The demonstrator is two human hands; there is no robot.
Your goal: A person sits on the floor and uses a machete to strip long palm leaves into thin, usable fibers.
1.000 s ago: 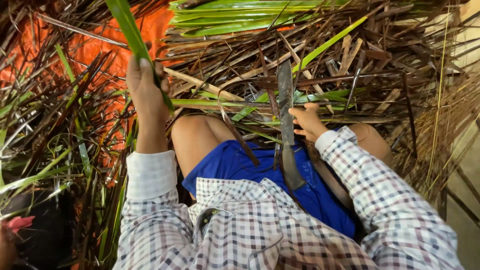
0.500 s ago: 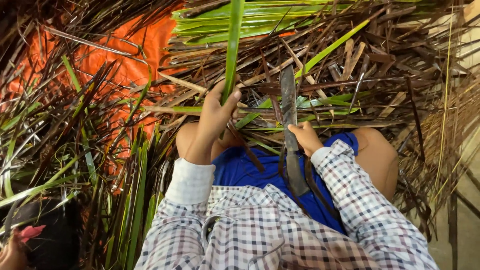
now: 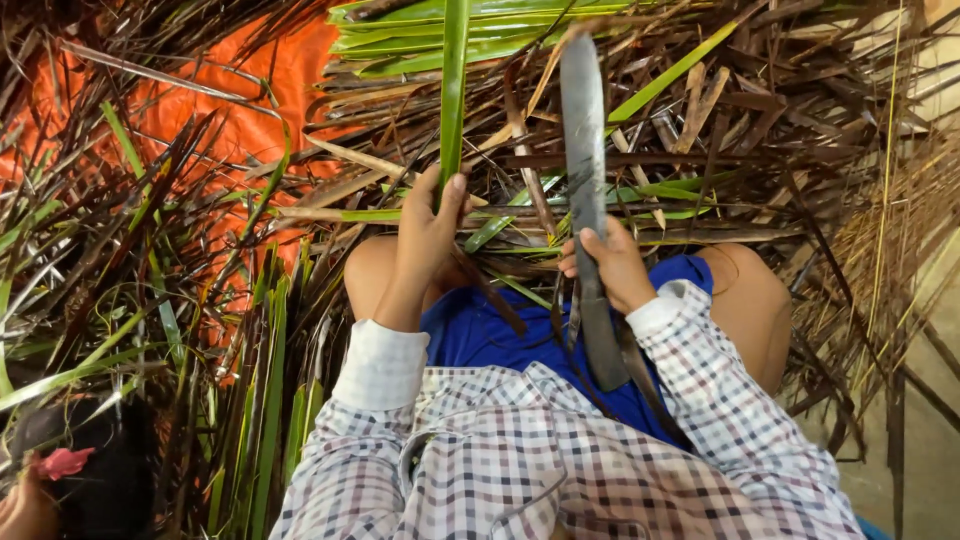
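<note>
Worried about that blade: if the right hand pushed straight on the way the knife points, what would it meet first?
Probably the heap of dry brown fronds ahead of the knees. The right hand holds the long knife pointing away from the body; its tip already overlaps them, though depth is unclear.

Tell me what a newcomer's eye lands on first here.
The long dark blade at centre, gripped by the right hand and pointing up. Beside it, the left hand holds a green leaf strip upright. Behind the heaped brown and green leaves, an orange sheet glows at upper left.

Rural leaf-working spot: heaps of dried and green leaf strips (image 3: 700, 130) over orange tarp (image 3: 250, 110), bare floor (image 3: 925, 440)
</note>
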